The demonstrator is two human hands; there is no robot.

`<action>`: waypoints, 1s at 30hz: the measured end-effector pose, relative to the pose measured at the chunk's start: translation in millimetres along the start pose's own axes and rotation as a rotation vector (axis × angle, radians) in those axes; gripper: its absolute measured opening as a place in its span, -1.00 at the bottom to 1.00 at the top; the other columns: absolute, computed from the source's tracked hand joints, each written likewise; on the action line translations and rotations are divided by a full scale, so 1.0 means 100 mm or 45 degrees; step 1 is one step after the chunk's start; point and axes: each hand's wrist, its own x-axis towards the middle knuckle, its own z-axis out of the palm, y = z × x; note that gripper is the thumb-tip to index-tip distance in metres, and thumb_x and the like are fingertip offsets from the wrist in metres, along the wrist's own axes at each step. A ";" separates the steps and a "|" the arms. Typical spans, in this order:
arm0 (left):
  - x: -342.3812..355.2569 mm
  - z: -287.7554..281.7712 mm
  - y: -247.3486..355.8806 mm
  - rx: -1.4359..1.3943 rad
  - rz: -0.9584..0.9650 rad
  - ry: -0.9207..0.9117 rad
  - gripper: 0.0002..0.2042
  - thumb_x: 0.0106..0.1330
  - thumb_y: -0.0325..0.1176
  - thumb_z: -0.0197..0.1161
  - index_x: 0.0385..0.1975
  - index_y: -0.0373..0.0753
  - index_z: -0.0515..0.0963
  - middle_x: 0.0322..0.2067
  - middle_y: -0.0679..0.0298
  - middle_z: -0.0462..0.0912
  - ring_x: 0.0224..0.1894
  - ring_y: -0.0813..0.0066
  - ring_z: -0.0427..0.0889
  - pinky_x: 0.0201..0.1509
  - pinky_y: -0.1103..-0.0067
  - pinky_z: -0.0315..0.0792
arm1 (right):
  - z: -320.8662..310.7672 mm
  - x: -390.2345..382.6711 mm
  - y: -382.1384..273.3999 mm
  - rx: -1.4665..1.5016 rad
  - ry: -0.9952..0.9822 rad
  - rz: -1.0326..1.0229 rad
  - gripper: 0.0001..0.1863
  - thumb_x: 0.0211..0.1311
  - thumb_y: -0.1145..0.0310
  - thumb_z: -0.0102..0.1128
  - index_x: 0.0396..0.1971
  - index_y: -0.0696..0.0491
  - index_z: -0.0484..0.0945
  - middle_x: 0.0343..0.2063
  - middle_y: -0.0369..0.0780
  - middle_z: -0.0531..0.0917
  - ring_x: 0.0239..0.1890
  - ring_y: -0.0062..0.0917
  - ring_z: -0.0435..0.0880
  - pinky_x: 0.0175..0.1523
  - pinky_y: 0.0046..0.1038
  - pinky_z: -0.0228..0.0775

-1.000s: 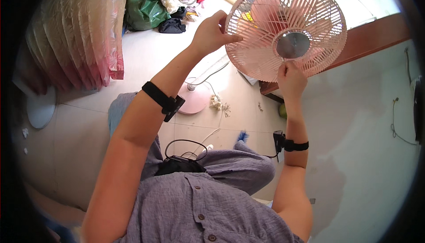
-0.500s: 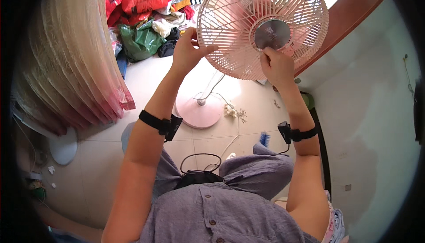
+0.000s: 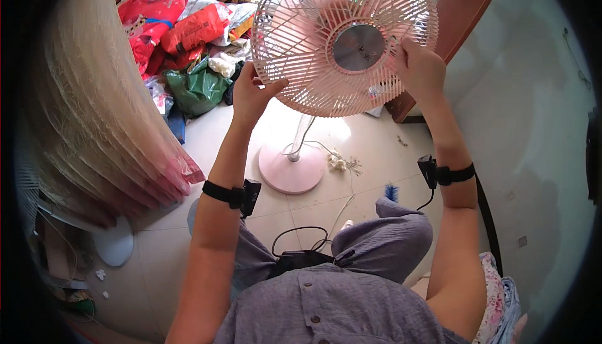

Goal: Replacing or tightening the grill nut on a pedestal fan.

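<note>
A pink standing fan [image 3: 292, 173] is upright before me, its pole rising from a round base on the floor. Pale pink ribs form its round front grille [image 3: 313, 96], with a grey disc [image 3: 359, 47] in the centre. My left hand [image 3: 254, 99] grips the grille's lower left rim, thumb in front and fingers curled behind the edge. Just right of the disc, my right hand [image 3: 421, 71] has its fingers bent and pressed together against the ribs. Whatever those fingertips may hold is hidden. Behind the grille the pink blades are partly visible.
Left stands a pleated, plastic-like curtain [image 3: 113, 112]. Behind it lie heaped bags, among them a green bag [image 3: 198, 87]. Dried white flowers [image 3: 342, 162] and a cord lie beside the base. A brown wooden panel [image 3: 464, 15] and pale wall [image 3: 533, 131] bound the right.
My right hand has shifted from below the central disc to its right side. My left hand keeps hold of the rim. The whole view has swung slightly.
</note>
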 end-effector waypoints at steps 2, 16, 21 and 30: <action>-0.01 0.01 0.02 -0.001 0.001 -0.006 -0.54 -0.04 -0.30 0.51 -0.17 -0.30 0.45 -0.27 0.25 0.64 -0.32 0.52 0.56 -0.18 0.57 0.46 | 0.03 -0.04 -0.05 -0.060 -0.010 0.004 -0.84 0.16 0.30 0.09 -0.52 0.06 0.49 -0.71 -0.14 0.54 -0.63 -0.22 0.57 -0.49 -0.23 0.39; -0.02 0.02 0.06 -0.069 -0.041 -0.037 -0.56 0.01 -0.39 0.47 -0.14 -0.30 0.42 -0.23 0.25 0.63 -0.22 0.53 0.58 -0.12 0.59 0.47 | 0.22 -0.42 -0.66 0.473 -0.340 -0.024 -0.87 0.08 0.34 0.08 -0.55 0.05 0.50 -0.64 -0.14 0.58 -0.57 -0.21 0.60 -0.45 -0.21 0.41; -0.01 0.01 0.06 -0.098 -0.029 -0.041 -0.57 0.02 -0.41 0.46 -0.14 -0.30 0.42 -0.23 0.26 0.63 -0.22 0.54 0.59 -0.13 0.60 0.47 | 0.13 -0.30 -0.27 0.337 -0.421 0.009 -0.84 0.08 0.26 0.09 -0.48 0.03 0.56 -0.61 -0.15 0.61 -0.50 -0.23 0.63 -0.39 -0.19 0.43; 0.00 0.00 0.04 -0.052 -0.048 -0.031 -0.54 0.00 -0.34 0.49 -0.13 -0.30 0.43 -0.25 0.25 0.64 -0.25 0.53 0.58 -0.15 0.59 0.48 | 0.07 -0.30 -0.24 -0.072 -0.268 0.034 -0.85 0.13 0.33 0.03 -0.42 0.03 0.57 -0.66 -0.18 0.60 -0.55 -0.31 0.65 -0.45 -0.27 0.46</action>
